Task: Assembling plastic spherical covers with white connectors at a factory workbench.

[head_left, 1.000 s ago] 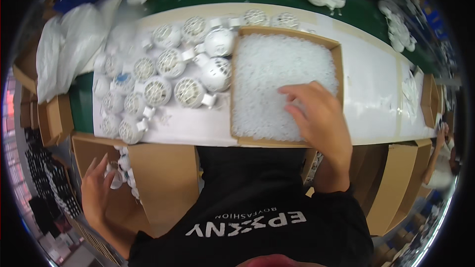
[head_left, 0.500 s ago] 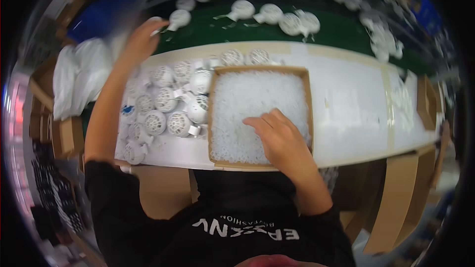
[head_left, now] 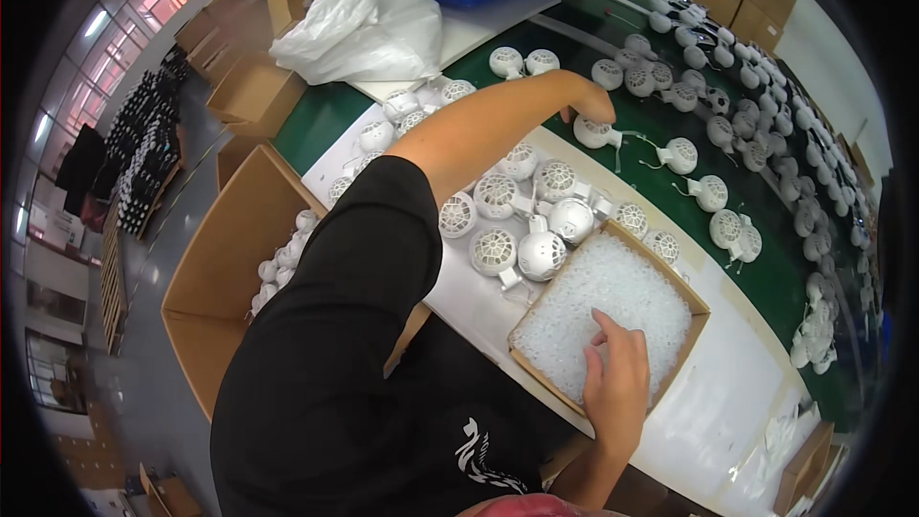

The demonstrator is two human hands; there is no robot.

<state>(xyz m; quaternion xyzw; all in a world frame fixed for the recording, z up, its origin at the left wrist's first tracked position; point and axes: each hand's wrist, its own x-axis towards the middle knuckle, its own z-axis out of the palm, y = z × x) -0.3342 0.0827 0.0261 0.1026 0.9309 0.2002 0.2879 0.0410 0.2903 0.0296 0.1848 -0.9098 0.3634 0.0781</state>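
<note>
Round white fan unit (head_left: 595, 134) is lying beyond the cardboard tray (head_left: 661, 273), at the green surface (head_left: 661, 187), and the left hand (head_left: 586, 101) is arching over it; I cannot tell whether those fingers are gripping or merely touching. At the tray's contents, clear plastic bits (head_left: 632, 287), the right hand (head_left: 617, 381) is curling, thumb and forefinger standing narrowly apart with nothing visible between, probably because such tiny pieces are calling for a fine pinch. Other fan units (head_left: 496, 249) are crowding left of the tray, presumably for easy reach (most are lying grille-up, one is showing a smooth side). Beneath the left hand, the unit is showing a lattice grille, a stubby handle and a thin pale lead.
</note>
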